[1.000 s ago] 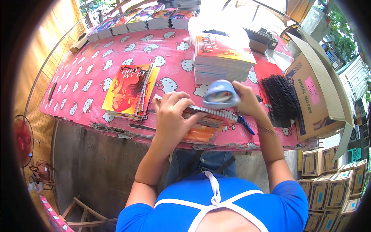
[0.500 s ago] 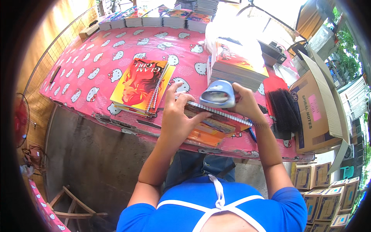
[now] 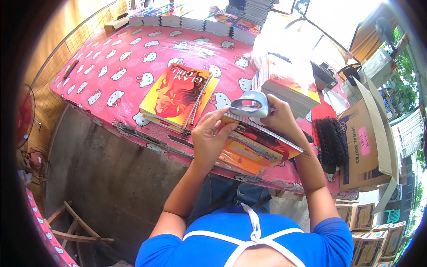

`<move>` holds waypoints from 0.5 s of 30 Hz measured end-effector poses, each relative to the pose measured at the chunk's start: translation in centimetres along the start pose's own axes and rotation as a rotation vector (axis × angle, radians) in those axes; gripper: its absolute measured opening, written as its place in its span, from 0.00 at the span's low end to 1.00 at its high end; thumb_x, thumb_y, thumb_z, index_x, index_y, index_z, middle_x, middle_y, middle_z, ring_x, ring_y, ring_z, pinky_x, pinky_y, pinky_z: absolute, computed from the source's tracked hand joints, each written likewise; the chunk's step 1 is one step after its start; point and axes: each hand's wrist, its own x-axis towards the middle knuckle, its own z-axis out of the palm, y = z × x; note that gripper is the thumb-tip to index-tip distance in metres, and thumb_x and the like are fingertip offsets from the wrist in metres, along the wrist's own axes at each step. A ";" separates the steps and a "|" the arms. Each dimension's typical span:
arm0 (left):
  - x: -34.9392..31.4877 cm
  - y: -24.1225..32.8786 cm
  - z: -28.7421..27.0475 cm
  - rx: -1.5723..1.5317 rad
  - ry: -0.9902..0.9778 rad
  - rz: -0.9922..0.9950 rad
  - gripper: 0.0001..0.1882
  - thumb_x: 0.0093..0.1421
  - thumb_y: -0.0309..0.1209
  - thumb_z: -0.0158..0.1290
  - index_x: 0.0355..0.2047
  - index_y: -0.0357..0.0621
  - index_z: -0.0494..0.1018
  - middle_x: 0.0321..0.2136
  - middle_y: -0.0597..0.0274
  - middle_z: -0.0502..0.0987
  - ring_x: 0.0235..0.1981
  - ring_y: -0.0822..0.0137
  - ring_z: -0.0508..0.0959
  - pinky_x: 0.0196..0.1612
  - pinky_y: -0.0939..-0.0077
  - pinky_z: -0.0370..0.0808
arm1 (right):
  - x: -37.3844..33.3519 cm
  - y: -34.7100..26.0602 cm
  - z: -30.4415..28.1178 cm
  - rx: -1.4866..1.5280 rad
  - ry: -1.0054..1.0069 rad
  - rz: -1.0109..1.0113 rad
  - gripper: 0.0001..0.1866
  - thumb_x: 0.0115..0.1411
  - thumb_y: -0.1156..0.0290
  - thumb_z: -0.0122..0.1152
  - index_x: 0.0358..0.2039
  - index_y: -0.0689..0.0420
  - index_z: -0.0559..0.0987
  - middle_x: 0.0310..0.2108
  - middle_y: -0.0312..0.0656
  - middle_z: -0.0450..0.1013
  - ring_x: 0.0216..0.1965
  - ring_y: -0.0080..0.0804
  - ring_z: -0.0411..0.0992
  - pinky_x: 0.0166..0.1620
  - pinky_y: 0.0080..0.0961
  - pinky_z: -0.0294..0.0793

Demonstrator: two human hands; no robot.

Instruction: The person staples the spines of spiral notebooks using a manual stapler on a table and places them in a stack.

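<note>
A spiral notebook (image 3: 275, 141) with a red and yellow cover stands tilted on its edge near the front of the table, its coil uppermost. My left hand (image 3: 211, 135) pinches its left end between thumb and fingers. Above the coil, my right hand (image 3: 282, 116) grips a hollow blue-grey piece with a wide open end (image 3: 250, 107); its exact kind I cannot make out. A loose end of coil (image 3: 307, 154) sticks out by my right wrist. To the left of my left hand lies a small stack of finished-looking spiral notebooks (image 3: 175, 95) with yellow and red covers.
A tall stack of printed sheets or covers (image 3: 289, 89) stands beyond my right hand. Black coils (image 3: 330, 142) lie beside an open cardboard box (image 3: 364, 142) at right. Rows of notebooks (image 3: 218, 24) line the far edge of the pink patterned tablecloth (image 3: 133, 75).
The notebook has tipped so more of its cover shows. The blue-grey piece has turned slightly and sits nearer the coil's left end. The whole view has shifted a little.
</note>
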 end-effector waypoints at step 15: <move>2.2 -1.7 -1.5 -0.370 -0.239 -0.284 0.14 0.54 0.16 0.60 0.41 0.37 0.75 0.34 0.59 0.80 0.37 0.73 0.79 0.41 0.79 0.77 | -7.1 9.7 -3.7 -0.584 0.187 -0.141 0.18 0.54 0.65 0.65 0.42 0.61 0.77 0.43 0.50 0.75 0.45 0.43 0.75 0.47 0.34 0.74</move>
